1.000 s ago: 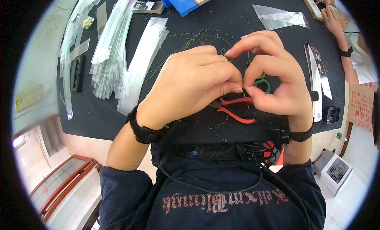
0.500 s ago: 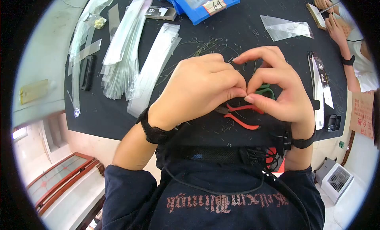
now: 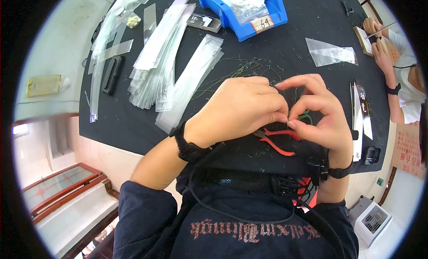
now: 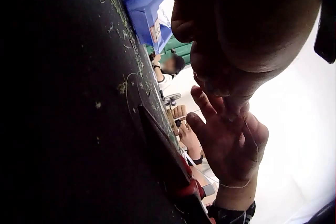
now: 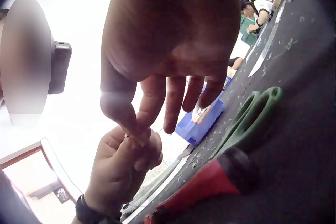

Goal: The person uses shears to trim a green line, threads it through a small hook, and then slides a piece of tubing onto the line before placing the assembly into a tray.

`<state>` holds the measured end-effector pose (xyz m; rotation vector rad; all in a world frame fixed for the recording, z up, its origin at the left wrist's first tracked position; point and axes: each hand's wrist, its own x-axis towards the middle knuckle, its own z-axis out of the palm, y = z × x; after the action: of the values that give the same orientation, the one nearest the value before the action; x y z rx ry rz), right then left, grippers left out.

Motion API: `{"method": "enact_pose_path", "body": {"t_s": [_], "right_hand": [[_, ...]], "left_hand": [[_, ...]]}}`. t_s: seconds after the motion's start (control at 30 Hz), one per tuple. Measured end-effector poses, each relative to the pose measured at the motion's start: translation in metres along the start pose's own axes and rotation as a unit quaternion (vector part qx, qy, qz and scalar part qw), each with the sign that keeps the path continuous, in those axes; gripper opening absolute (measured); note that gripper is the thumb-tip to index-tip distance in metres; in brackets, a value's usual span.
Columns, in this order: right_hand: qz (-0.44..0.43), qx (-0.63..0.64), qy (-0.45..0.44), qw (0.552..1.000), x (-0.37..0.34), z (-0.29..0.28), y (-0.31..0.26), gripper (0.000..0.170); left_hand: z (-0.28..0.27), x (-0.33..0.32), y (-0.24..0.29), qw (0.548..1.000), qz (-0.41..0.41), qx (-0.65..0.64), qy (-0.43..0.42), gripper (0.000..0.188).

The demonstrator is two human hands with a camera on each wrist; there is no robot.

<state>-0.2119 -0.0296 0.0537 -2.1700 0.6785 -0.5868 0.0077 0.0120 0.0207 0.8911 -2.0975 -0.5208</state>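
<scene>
In the head view, my left hand (image 3: 243,105) and right hand (image 3: 323,114) meet fingertip to fingertip above the table. Each pinches between thumb and forefinger; the right hand's other fingers are spread in a loose arc. A thin line (image 4: 256,142) comes out of the joined fingertips and loops across the right palm in the left wrist view. Whatever else is between the fingertips is hidden. Just below the hands lie red-handled pliers (image 3: 284,150). Green-handled scissors (image 5: 273,98) are under the right hand.
Beyond the hands lies a bundle of green lines with small hooks (image 3: 240,69). Stacks of clear plastic sleeves (image 3: 156,71) spread to the left. A blue bin (image 3: 243,31) with plastic bags stands at the back. Another person's hands (image 3: 381,49) work at the far right.
The head view has shifted, so the table and hands sit lower and further right in it, and more of the blue bin shows. Both hands keep their fingertips together.
</scene>
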Motion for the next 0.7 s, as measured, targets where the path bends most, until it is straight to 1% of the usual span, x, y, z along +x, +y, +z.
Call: {"method": "enact_pose_path", "body": {"t_s": [0.1,0.17,0.33,0.7], "right_hand": [[0.0,-0.002,-0.006,1.0,0.0009,0.0024,0.0009,0.009],[0.0,0.001,0.004,1.0,0.0014,0.004,0.0019,0.01],[0.001,-0.001,0.008,1.0,0.0016,0.0047,0.0022,0.011],[-0.015,-0.003,0.009,1.0,0.003,0.0055,0.0031,0.012]], "left_hand": [[0.0,-0.0001,-0.0005,1.0,0.0,-0.004,0.004,0.009],[-0.0002,-0.0002,-0.0005,1.0,-0.002,-0.008,0.007,0.009],[-0.0007,0.0001,0.0001,0.998,-0.039,-0.048,0.004,0.009],[0.0004,0.0001,-0.0001,0.997,-0.034,-0.07,-0.007,0.009]]}}
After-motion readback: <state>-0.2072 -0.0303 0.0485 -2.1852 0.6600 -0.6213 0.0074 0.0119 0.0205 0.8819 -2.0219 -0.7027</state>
